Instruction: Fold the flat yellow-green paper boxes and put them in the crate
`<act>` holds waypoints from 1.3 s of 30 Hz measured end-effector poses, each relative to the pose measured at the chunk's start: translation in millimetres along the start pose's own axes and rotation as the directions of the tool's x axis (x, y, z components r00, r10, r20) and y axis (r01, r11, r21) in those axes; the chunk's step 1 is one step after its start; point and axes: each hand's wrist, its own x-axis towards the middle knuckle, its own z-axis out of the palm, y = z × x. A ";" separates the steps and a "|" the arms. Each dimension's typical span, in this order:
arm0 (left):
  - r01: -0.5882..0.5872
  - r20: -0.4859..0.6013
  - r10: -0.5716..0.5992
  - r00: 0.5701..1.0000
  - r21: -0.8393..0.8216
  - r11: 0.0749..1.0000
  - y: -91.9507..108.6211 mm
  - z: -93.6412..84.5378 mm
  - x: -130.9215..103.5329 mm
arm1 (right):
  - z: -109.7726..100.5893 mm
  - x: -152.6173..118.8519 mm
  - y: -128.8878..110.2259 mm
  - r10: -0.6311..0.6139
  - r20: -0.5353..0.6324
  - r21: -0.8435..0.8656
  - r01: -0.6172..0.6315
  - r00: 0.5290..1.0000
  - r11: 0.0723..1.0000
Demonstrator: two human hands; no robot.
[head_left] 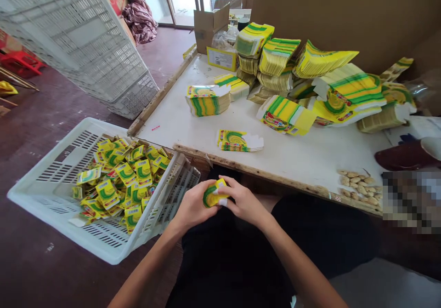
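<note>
A small yellow and green carton (211, 196) is between my two hands, above my lap and in front of the table edge. My left hand (193, 203) grips it from the left side. The fingers of my right hand (245, 201) close on its white end flaps. A short stack of flat cartons (237, 141) lies on the table just beyond my hands. Left of me, a white plastic crate (113, 250) holds many folded yellow cartons (108, 194) in a loose heap.
More bundles of flat cartons (208, 101) are piled across the table (179, 131) to the back right. Peanuts (360, 186) and a dark red mug (401, 155) sit at the right. Stacked white crates (93, 37) stand at upper left, near an open cardboard box (210, 27).
</note>
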 end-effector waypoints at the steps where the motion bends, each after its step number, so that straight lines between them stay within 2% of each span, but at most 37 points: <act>1: 0.006 -0.031 -0.006 0.999 0.010 1.000 -2.8 -4.6 -0.3 | 3.1 5.4 -1.1 -0.008 -0.042 0.027 0.009 0.999 1.000; 3: 0.036 -0.119 -0.029 0.992 0.054 0.998 -13.1 -22.9 -2.8 | 3.5 19.5 -0.5 -0.035 -0.119 0.057 0.042 0.992 0.997; 5: 0.101 -0.293 -0.054 0.955 0.150 0.983 -28.2 -52.8 -9.2 | -8.1 37.3 5.8 -0.045 -0.198 0.004 0.047 0.979 0.999; 6: 0.175 -0.448 -0.057 0.892 0.226 0.958 -36.3 -69.9 -13.7 | -18.2 46.8 11.2 -0.029 -0.255 -0.057 0.015 0.967 0.998; 7: 0.258 -0.584 -0.051 0.810 0.277 0.926 -43.9 -86.6 -18.8 | -29.9 56.1 17.8 0.005 -0.323 -0.125 -0.048 0.946 0.991; 9: 0.419 -0.752 -0.088 0.653 0.261 0.870 -55.7 -112.1 -29.1 | -52.9 72.4 33.1 0.104 -0.434 -0.263 -0.236 0.895 0.935; 10: 0.462 -0.783 -0.128 0.609 0.219 0.860 -59.4 -118.4 -33.5 | -62.0 78.8 40.6 0.157 -0.470 -0.301 -0.325 0.869 0.896; 11: 0.481 -0.782 -0.187 0.595 0.159 0.862 -61.4 -119.6 -36.6 | -68.5 83.8 47.4 0.180 -0.486 -0.316 -0.364 0.855 0.876; 12: 0.475 -0.753 -0.250 0.609 0.095 0.875 -61.7 -115.7 -38.2 | -72.2 87.4 53.1 0.198 -0.497 -0.325 -0.393 0.845 0.860; 13: 0.451 -0.698 -0.303 0.649 0.032 0.892 -60.5 -107.4 -38.1 | -73.5 89.8 57.6 0.203 -0.502 -0.327 -0.401 0.841 0.855; 15: 0.367 -0.555 -0.342 0.758 -0.071 0.928 -53.7 -82.0 -32.8 | -71.7 91.5 62.8 0.194 -0.513 -0.327 -0.399 0.836 0.857; 18: 0.210 -0.336 -0.263 0.905 -0.186 0.960 -36.3 -39.4 -16.6 | -67.3 89.0 61.9 0.182 -0.551 -0.311 -0.402 0.814 0.861; 19: 0.166 -0.258 -0.226 0.939 -0.234 0.958 -29.9 -27.2 -10.4 | -66.6 87.1 59.3 0.181 -0.565 -0.300 -0.404 0.805 0.864; 21: 0.111 -0.137 -0.168 0.976 -0.349 0.930 -17.7 -7.4 1.9 | -64.6 80.8 50.3 0.180 -0.588 -0.275 -0.404 0.789 0.872; 23: 0.069 -0.098 -0.136 0.986 -0.502 0.862 -7.0 6.6 13.4 | -58.9 70.6 35.2 0.167 -0.606 -0.185 -0.342 0.778 0.921; 24: 0.035 -0.114 -0.127 0.985 -0.592 0.805 -2.0 11.7 18.7 | -53.6 64.0 25.5 0.160 -0.602 -0.110 -0.280 0.782 0.954; 25: -0.010 -0.146 -0.123 0.982 -0.682 0.732 3.1 15.5 23.7 | -46.6 56.7 14.9 0.151 -0.583 -0.007 -0.191 0.798 0.982; 26: -0.064 -0.191 -0.128 0.973 -0.761 0.646 8.2 18.1 28.2 | -38.0 49.2 3.8 0.144 -0.530 0.090 -0.113 0.835 0.990; 28: -0.176 -0.292 -0.187 0.938 -0.866 0.468 18.7 20.4 35.5 | -17.4 35.1 -17.0 0.136 -0.335 0.284 -0.038 0.932 0.958; 29: -0.225 -0.333 -0.236 0.913 -0.892 0.391 23.5 20.4 38.2 | -6.7 29.3 -25.5 0.155 -0.252 0.384 -0.049 0.955 0.922; 31: -0.290 -0.382 -0.336 0.861 -0.912 0.291 30.9 19.7 41.3 | 12.6 21.2 -36.5 0.212 -0.186 0.538 -0.081 0.959 0.839; 33: -0.307 -0.411 -0.404 0.817 -0.904 0.298 33.5 19.8 41.2 | 25.8 17.4 -39.2 0.258 -0.156 0.624 -0.107 0.954 0.774; 35: -0.258 -0.430 -0.428 0.795 -0.878 0.402 31.7 21.5 37.8 | 31.6 16.4 -35.3 0.291 -0.127 0.656 -0.140 0.948 0.742; 37: -0.182 -0.436 -0.418 0.797 -0.833 0.522 27.3 23.9 32.1 | 30.5 16.3 -28.3 0.336 -0.108 0.665 -0.183 0.936 0.724; 39: -0.135 -0.421 -0.370 0.828 -0.791 0.597 22.3 25.8 25.9 | 25.2 15.9 -21.4 0.371 -0.120 0.682 -0.195 0.921 0.705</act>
